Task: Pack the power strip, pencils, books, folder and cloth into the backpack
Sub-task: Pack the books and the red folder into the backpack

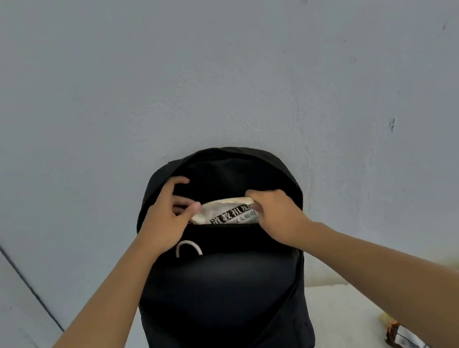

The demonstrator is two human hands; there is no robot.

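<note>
The white printed paperback book [227,214] sits in the open mouth of the upright black fabric backpack [225,305]. The left hand [164,223] grips the book at 9 o'clock, and the right hand [278,211] grips it at 3 o'clock.

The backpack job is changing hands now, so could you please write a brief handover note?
Hands: left hand and right hand each grip an end of a book.
Things: the book is half inside the open, upright backpack. A white cord loops out of the opening.
Done: other contents are hidden.
Left: push the book in, then check for the remaining items. A wrapped thing lies at lower right.
</note>
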